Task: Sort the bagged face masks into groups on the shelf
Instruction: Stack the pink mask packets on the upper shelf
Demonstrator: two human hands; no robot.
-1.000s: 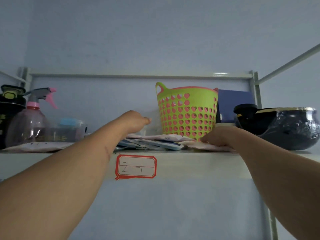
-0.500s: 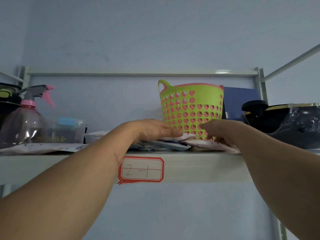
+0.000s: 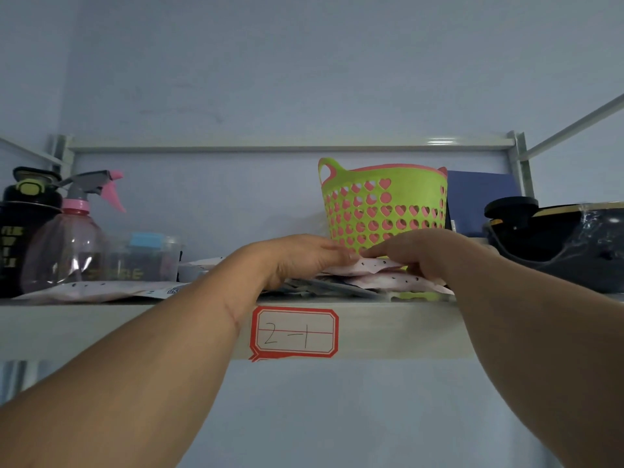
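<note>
Both hands reach up onto the shelf (image 3: pixel 398 327), seen from below its front edge. The left hand (image 3: pixel 297 258) lies palm-down on a pink bagged mask (image 3: pixel 371 266), its fingers stretched along the top of the packet, while the right hand (image 3: pixel 418 253) meets it from the other side with fingers bent over the same packet; whether the thumbs pinch it from beneath cannot be told from this angle. That packet sits atop a loose pile of bagged masks (image 3: pixel 337 287) in the middle of the shelf, with another pink packet (image 3: pixel 401 282) just under it. A further flat mask bag (image 3: pixel 98 290) lies apart at the left end. Directly behind the hands stands a green basket (image 3: pixel 385 204) with heart-shaped holes and a pink rim. To the left stand a spray bottle (image 3: pixel 72 244), a black bottle (image 3: pixel 18 228) and a clear lidded container (image 3: pixel 145 256); to the right, a dark pot (image 3: pixel 570 238) wrapped in plastic film. A red-bordered label (image 3: pixel 294 332) reading "2-1" is stuck on the shelf's front edge.
</note>
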